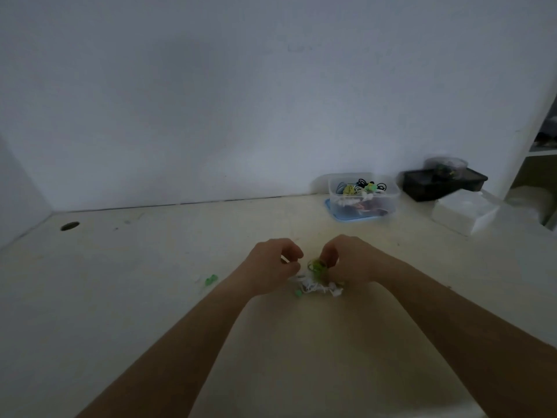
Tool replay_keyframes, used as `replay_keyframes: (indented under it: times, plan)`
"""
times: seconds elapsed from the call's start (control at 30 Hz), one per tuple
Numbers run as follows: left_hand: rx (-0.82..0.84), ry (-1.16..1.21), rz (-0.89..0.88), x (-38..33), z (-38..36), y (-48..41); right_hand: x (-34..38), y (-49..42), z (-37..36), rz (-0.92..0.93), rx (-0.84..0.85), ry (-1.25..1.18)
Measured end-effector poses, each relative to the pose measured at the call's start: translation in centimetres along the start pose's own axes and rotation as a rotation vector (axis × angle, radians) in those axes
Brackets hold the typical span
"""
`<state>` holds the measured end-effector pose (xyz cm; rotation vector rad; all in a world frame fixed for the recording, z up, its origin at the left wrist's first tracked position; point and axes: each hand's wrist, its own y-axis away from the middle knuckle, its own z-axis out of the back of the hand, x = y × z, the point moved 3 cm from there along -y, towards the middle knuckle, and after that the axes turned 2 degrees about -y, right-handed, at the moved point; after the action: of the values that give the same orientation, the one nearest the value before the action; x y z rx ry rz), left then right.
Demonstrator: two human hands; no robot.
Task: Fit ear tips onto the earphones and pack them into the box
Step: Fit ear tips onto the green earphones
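Note:
Both my hands meet over the middle of the cream table (150, 282). My right hand (346, 260) pinches a coil of yellow-green earphone cable (316, 264). My left hand (271, 267) is curled, its fingertips pinched together beside the coil; a thin white bit shows at them, too small to name. Under the hands lies a tangle of white earphone cable (319, 287). A green ear tip (298, 293) sits at the tangle's left end, and another green piece (211, 279) lies loose further left. The clear plastic box (363, 194), full of coiled earphones, stands at the back right.
The clear box rests on a blue lid (331, 214). To its right are a black tray (422, 184) with a clear round tub (446, 165) on it, and a white box (464, 211). A cable hole (70, 226) is at the back left. The wall is close behind.

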<state>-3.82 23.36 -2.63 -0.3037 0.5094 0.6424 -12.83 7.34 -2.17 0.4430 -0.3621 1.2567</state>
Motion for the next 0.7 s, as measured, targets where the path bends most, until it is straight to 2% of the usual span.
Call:
replay_keyframes:
  times: [0.1,0.27,0.33,0.57,0.7]
  plan:
    - [-0.095,0.06,0.025,0.2,0.5,1.1,0.2,0.6,0.6,-0.012,-0.087,-0.048]
    - [-0.173,0.105,0.078,0.7,2.0,2.5,0.7,1.1,2.4,-0.032,-0.251,-0.347]
    - [-0.158,0.113,0.097,1.1,2.2,3.0,1.2,1.0,2.7,-0.039,-0.242,-0.48]
    - [-0.151,0.16,0.119,1.0,1.7,3.6,3.0,0.7,2.4,-0.107,-0.164,-0.568]
    - [-0.122,0.265,0.149,0.6,0.9,3.3,3.7,0.7,2.2,-0.098,-0.12,-0.773]
